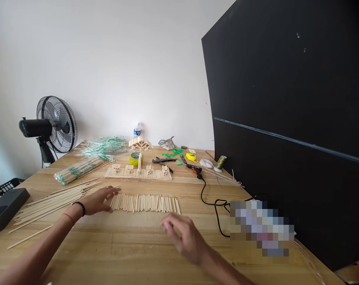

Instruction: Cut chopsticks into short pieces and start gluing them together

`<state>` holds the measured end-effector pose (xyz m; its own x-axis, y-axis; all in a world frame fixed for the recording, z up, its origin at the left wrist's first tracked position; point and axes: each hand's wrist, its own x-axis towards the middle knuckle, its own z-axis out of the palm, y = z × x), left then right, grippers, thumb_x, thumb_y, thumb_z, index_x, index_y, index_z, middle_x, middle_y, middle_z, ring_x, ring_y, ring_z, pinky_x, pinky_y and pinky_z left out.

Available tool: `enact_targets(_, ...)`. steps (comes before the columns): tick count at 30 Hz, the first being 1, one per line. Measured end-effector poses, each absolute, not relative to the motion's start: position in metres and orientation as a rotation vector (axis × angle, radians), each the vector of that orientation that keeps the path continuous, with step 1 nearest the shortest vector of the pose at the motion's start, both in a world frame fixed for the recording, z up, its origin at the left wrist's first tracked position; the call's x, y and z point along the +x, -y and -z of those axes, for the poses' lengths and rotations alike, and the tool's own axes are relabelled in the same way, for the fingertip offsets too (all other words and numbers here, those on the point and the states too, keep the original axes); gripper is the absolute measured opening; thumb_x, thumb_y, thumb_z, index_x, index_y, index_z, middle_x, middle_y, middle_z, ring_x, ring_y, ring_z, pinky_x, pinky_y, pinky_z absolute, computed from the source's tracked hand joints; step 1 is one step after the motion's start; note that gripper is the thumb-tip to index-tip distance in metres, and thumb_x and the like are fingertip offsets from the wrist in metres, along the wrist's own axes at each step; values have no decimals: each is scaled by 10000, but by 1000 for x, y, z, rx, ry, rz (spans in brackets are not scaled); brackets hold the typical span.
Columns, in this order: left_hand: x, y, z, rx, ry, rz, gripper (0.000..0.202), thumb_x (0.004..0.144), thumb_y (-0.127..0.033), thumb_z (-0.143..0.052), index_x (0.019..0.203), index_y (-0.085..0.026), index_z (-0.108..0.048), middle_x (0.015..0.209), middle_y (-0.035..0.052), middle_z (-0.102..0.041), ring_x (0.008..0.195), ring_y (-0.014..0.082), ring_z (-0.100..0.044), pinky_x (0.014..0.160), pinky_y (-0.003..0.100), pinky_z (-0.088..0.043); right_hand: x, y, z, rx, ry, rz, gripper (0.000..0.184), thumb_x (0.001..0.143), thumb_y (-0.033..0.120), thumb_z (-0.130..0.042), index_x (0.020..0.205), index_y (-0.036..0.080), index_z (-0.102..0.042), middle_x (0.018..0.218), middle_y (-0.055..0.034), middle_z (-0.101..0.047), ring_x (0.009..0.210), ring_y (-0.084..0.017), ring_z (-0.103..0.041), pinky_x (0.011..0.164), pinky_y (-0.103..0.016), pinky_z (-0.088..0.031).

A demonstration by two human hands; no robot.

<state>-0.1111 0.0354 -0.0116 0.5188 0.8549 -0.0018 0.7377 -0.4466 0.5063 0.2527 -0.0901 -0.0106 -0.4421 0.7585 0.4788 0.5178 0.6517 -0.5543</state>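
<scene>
A row of short wooden sticks (146,203) lies side by side on the table, several of them slightly slanted. At the row's left end is my left hand (100,199), thumb and fingers apart, its fingertips at the outermost sticks. My right hand (184,235) hovers near the row's right end, on the near side, with curled fingers; whether anything is inside them is hidden. Behind the row stands a model made of sticks (139,172), a flat base with small raised pieces and a tree-like post.
Long loose sticks (54,200) and a bagged bundle of sticks (78,170) lie left, near a black fan (57,122). Behind are pliers (164,160), yellow-green tape (134,159) and a bottle (137,130). A glue gun (194,170) trails its cord right, before a black panel (286,118).
</scene>
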Motion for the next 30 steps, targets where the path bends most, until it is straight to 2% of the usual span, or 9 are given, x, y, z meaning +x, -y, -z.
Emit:
enact_targets(5, -109, -33, 6, 2267, -1310, -363, 706, 743, -299, -697, 1435, -242, -567, 1252, 76, -715, 1066, 256, -671, 963, 385, -540, 309, 6, -4, -1416, 2081, -201, 258, 1007, 217, -441, 878, 198, -664, 850, -49, -729, 744, -173, -668, 736, -272, -497)
enact_targets(8, -107, -32, 2, 2259, -1294, -386, 672, 757, -315, -691, 1419, -264, -584, 1228, 65, -728, 1053, 257, -673, 952, 388, -544, 351, -44, -5, -1673, 1972, -130, 212, 1007, 193, -498, 911, 184, -686, 942, -79, -745, 877, -206, -690, 845, -313, -516)
enact_targets(10, -105, -32, 0, 2261, -1293, -399, 673, 752, -310, -688, 1417, -277, -586, 1204, 55, -739, 1041, 258, -679, 944, 387, -546, 378, -72, -6, -1870, 1881, -113, 149, 1014, 262, -586, 1009, 164, -698, 1045, -87, -731, 949, -212, -687, 890, -370, -547)
enact_targets(12, -105, -33, -2, 2260, -1305, -391, 684, 741, -292, -683, 1418, -280, -583, 1195, 49, -746, 1029, 259, -690, 931, 381, -550, 400, -94, -5, -2066, 1757, -111, 260, 1007, 348, -637, 1202, 178, -663, 1228, -88, -678, 1029, -224, -682, 897, -428, -581)
enact_targets(16, -107, -35, -4, 2261, -1327, -349, 691, 731, -267, -701, 1411, -273, -575, 1245, 58, -740, 1110, 285, -689, 980, 409, -535, 422, -126, 3, -2335, 1528, -145, 337, 1001, 345, -649, 1292, 178, -625, 1309, -109, -642, 1090, -248, -671, 917, -456, -584)
enact_targets(20, -112, -38, -9, 2297, -1328, -380, 668, 751, -292, -732, 1400, -276, -575, 1292, 67, -727, 1224, 315, -642, 1071, 481, -481, 426, -148, 16, -2465, 1402, -205, 345, 1000, 355, -648, 1295, 178, -623, 1315, -111, -639, 1098, -252, -669, 924, -461, -580)
enact_targets(25, -109, -44, -11, 2259, -1333, -503, 620, 793, -372, -734, 1386, -302, -568, 1266, 65, -745, 1144, 314, -694, 988, 472, -549, 427, -168, 26, -2510, 1357, -238, 352, 995, 348, -657, 1299, 176, -620, 1312, -107, -639, 1098, -255, -670, 917, -462, -583)
enact_targets(30, -103, -52, 2, 2254, -1330, -673, 607, 829, -427, -730, 1394, -308, -542, 1257, 60, -744, 1151, 300, -707, 1002, 456, -555, 442, -175, 30, -2413, 1371, -139, 341, 998, 342, -654, 1297, 181, -621, 1306, -104, -642, 1086, -248, -674, 907, -452, -588)
